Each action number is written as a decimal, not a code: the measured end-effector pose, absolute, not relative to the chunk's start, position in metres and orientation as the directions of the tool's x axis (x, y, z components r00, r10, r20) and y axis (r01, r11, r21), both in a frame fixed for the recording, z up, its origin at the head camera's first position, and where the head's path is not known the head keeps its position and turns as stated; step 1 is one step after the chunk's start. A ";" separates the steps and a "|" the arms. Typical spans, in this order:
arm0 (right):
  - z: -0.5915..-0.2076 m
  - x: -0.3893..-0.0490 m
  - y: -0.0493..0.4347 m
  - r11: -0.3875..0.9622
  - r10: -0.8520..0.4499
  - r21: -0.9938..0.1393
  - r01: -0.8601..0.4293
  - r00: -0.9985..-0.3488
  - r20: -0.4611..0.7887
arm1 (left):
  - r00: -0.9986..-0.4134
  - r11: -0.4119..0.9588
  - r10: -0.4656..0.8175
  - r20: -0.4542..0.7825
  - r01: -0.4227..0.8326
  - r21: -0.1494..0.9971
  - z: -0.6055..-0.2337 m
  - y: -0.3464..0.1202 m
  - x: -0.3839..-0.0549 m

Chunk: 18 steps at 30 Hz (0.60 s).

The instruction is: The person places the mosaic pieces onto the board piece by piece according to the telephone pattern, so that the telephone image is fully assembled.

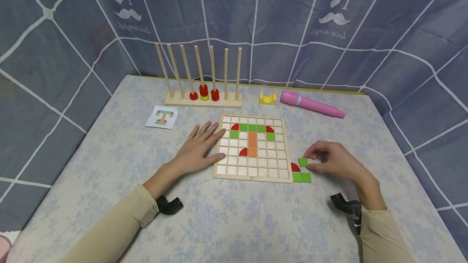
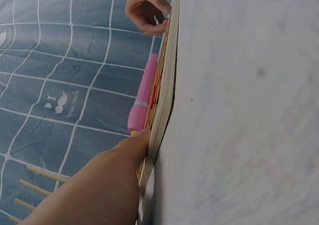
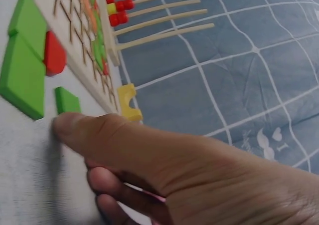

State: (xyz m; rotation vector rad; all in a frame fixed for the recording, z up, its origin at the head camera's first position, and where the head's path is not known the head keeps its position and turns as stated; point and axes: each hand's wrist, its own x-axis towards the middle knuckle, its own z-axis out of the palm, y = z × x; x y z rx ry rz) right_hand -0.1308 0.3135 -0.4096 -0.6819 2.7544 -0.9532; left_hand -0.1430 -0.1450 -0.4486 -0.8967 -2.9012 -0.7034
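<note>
A wooden grid board (image 1: 252, 179) lies mid-table with green squares, orange squares and red quarter-circles in its cells. My left hand (image 1: 199, 149) rests at the board's left edge, fingers extended, thumb on the rim. Right of the board, my right hand (image 1: 334, 159) pinches a green square tile (image 1: 303, 162) between thumb and forefinger; in the right wrist view the thumb covers part of this tile (image 3: 67, 101). Close by lie a red quarter-circle tile (image 1: 295, 167) and two green square tiles (image 1: 306, 177), touching the board's lower right corner or nearly so.
A pattern card (image 1: 162, 117) lies left of the board. Behind stand a peg rack (image 1: 202, 100) with red and yellow beads, a yellow notched block (image 1: 267, 99) and a pink pen-shaped object (image 1: 312, 104). A grey checked curtain (image 1: 234, 19) hangs behind the table.
</note>
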 end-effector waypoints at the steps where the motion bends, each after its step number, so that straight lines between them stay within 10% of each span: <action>1: -0.410 -0.131 0.312 0.703 -0.454 -0.608 -0.369 -0.891 0.016 | -0.835 0.733 0.530 0.152 0.540 0.412 -0.449 -0.145 -0.143; 18: -0.407 -0.137 0.258 0.660 -0.490 -0.601 -0.451 -0.865 0.111 | -0.832 0.733 0.535 0.149 0.544 0.408 -0.449 -0.145 -0.143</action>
